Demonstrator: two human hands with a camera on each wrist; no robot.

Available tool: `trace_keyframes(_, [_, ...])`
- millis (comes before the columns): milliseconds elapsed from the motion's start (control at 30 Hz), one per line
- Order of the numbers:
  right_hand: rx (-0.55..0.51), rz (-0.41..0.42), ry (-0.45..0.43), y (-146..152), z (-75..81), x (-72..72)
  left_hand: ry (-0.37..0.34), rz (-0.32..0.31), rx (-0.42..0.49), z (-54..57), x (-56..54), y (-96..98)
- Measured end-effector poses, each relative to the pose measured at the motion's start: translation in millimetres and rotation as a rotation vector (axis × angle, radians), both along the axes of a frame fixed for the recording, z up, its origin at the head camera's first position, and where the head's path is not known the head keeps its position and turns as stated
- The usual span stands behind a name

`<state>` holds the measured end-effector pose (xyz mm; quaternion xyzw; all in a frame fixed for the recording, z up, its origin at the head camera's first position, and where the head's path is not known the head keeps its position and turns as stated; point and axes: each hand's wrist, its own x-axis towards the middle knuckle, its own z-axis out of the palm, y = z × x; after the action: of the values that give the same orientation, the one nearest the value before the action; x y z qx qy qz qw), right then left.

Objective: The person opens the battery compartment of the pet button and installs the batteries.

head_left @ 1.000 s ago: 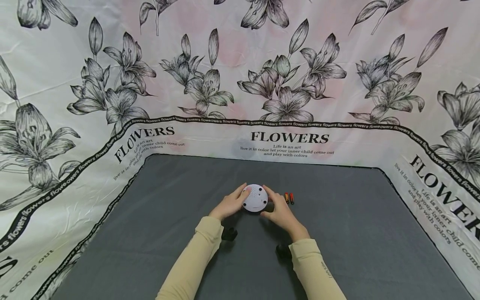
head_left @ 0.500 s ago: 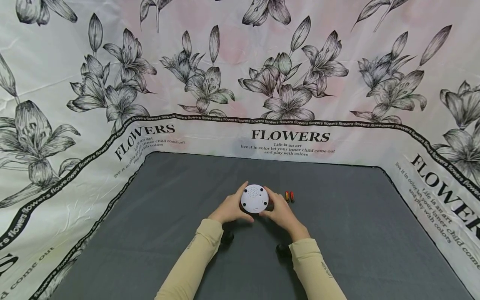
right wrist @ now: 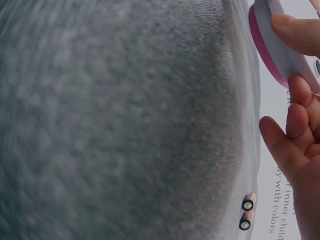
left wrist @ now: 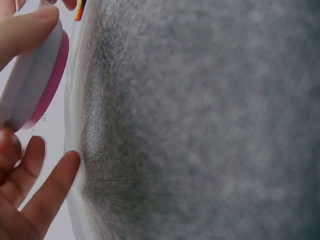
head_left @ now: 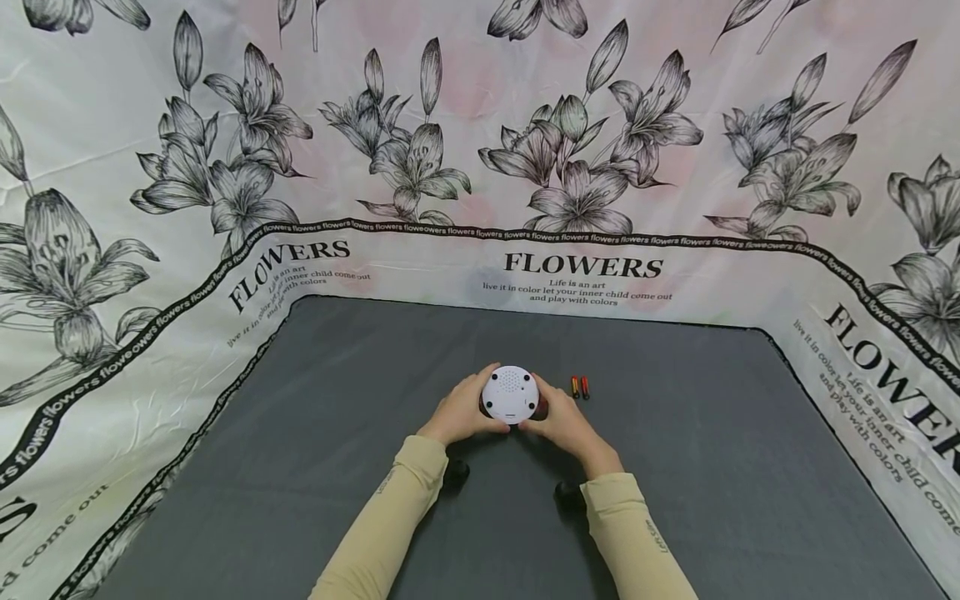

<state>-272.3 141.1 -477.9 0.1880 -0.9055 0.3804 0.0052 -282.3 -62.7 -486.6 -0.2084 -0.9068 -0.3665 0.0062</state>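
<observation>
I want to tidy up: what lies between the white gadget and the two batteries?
In the head view, the right hand, gripping the gadget, comes between it and the batteries.

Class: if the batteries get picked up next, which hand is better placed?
Probably the right hand; the two batteries lie closer to it than to the left hand. Both hands hold the round white device, though.

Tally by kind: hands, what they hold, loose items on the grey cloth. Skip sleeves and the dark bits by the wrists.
Hands: 2 (left hand, right hand)
Round white device, held between both: 1
Batteries, side by side on the grey cloth: 2
Total: 5
</observation>
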Motion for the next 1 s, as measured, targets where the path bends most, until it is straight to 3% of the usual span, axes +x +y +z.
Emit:
trace_keyframes(133, [-0.024,0.026,-0.040,2,4.1,1.3,0.040,-0.018,0.033,-0.5,0.1,-0.6])
trace_keyframes(400, [-0.075,0.038,-0.153,8,9.2,7.0,0.035,-0.152,0.157,-7.0,-1.1,-0.2])
trace_keyframes(567, [-0.080,0.035,-0.158,9,8.5,9.6,0.016,-0.151,0.191,-10.3,1.4,0.7])
trace_keyframes(833, [-0.027,0.044,-0.061,10,5.4,16.8,-0.022,-0.146,0.249,-12.0,6.9,-0.7])
trace_keyframes(933, [0.031,0.062,0.052,11,5.2,19.1,-0.052,-0.143,0.279,-13.1,8.3,-2.0])
trace_keyframes(1000, [0.085,0.076,0.176,13,6.0,20.3,-0.075,-0.140,0.293,-15.2,8.3,-3.1])
